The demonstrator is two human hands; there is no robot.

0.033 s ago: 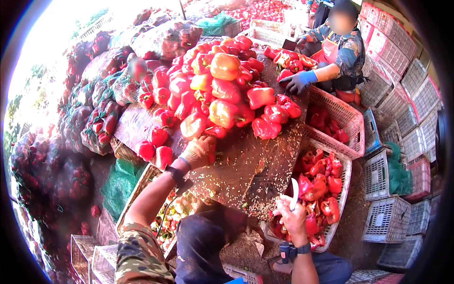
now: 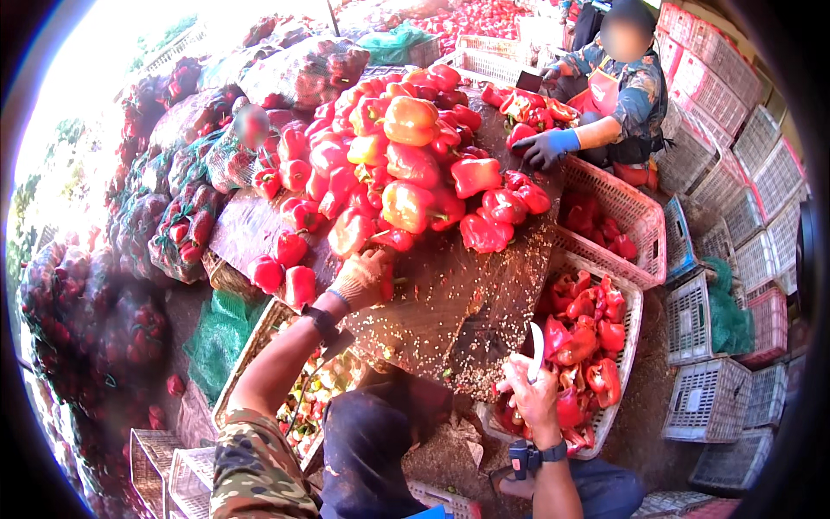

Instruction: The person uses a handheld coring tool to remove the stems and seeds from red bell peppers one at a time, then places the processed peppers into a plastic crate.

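My left hand (image 2: 361,277), in a tan-orange glove, is at the near edge of a large heap of bell peppers (image 2: 411,164). Its fingers are closed around a red bell pepper (image 2: 387,284), mostly hidden behind the glove. A small curved knife (image 2: 537,348) is in my right hand (image 2: 532,389), blade pointing up, above the near left part of a crate (image 2: 631,346) of cut red peppers (image 2: 575,342). The heap, mostly red with a few orange and yellow ones, lies on a wooden board (image 2: 432,316) strewn with pale seeds.
Across the board a co-worker's blue-gloved hand (image 2: 552,147) rests near more peppers. A pink crate (image 2: 635,216) stands along the right side. Pepper scraps (image 2: 324,394) lie below my left arm. Net sacks (image 2: 186,229) are piled left, stacked crates (image 2: 709,402) right.
My right hand and the knife have shifted very slightly left. My left hand has barely moved, and the co-worker's gloved hand has shifted a little.
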